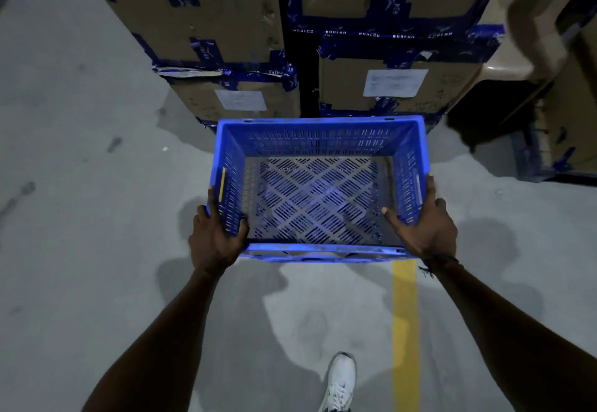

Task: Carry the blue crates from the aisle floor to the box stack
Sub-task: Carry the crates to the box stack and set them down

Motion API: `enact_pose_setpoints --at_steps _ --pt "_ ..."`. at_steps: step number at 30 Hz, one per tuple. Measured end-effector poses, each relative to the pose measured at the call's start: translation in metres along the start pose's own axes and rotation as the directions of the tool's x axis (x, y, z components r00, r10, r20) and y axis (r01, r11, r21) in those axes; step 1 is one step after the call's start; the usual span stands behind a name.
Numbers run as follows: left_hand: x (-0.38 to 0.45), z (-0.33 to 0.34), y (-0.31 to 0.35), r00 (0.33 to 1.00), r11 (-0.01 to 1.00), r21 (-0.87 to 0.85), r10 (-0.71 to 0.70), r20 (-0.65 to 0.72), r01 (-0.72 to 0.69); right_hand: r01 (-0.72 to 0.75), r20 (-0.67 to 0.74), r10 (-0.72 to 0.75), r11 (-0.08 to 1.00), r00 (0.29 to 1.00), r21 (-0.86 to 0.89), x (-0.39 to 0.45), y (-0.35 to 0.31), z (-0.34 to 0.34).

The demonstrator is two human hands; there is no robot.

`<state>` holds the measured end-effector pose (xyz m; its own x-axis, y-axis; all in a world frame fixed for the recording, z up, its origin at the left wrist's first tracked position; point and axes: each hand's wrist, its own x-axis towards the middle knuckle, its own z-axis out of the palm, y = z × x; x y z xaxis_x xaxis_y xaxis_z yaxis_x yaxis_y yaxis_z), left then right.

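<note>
A: Where do we have the crate [318, 185]?

B: In the middle of the frame, held up off the floor [80, 218] between our two hands. It is blue, slotted on its walls and bottom, and nothing lies inside it

A: And how do we grip it?

B: Our left hand [217, 237] is clamped on the near left corner, thumb hooked inside the wall and fingers wrapped round the outside. Our right hand [426, 227] holds the near right corner the same way, thumb lying inside against the wall, fingers outside it. A dark band [434, 263] sits on our right wrist

A: What is ahead of us?

B: The stack of cardboard boxes [397, 24] fills the upper part of the frame, bound with blue tape, with white paper labels [394, 83] on their faces. The crate's far edge appears just in front of the lowest boxes; we cannot tell whether it touches them

A: And below?

B: A yellow line [405, 331] runs down the grey floor at lower right of centre, and one white shoe [339, 382] shows at the bottom edge beside it
</note>
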<state>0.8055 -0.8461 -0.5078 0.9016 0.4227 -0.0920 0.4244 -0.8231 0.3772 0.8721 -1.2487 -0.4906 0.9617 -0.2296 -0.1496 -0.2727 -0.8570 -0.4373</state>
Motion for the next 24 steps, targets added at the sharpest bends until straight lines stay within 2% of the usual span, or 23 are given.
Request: enact_pose_setpoints --at_steps 13,19,24 --pt "-0.002 0.001 0.007 0.997 0.998 0.002 -0.057 0.057 0.057 0.014 0.052 -0.014 1.0 0.999 -0.012 0.017 0.005 -0.003" --pt "-0.001 -0.003 0.01 0.992 0.998 0.024 -0.057 0.114 0.055 0.002 0.088 -0.002 1.0 0.996 -0.008 0.017 0.003 -0.005" --pt "0.008 -0.009 0.004 0.986 1.0 0.027 -0.014 0.166 0.01 0.06 0.082 -0.053 0.995 0.995 -0.08 0.035 -0.001 -0.006"
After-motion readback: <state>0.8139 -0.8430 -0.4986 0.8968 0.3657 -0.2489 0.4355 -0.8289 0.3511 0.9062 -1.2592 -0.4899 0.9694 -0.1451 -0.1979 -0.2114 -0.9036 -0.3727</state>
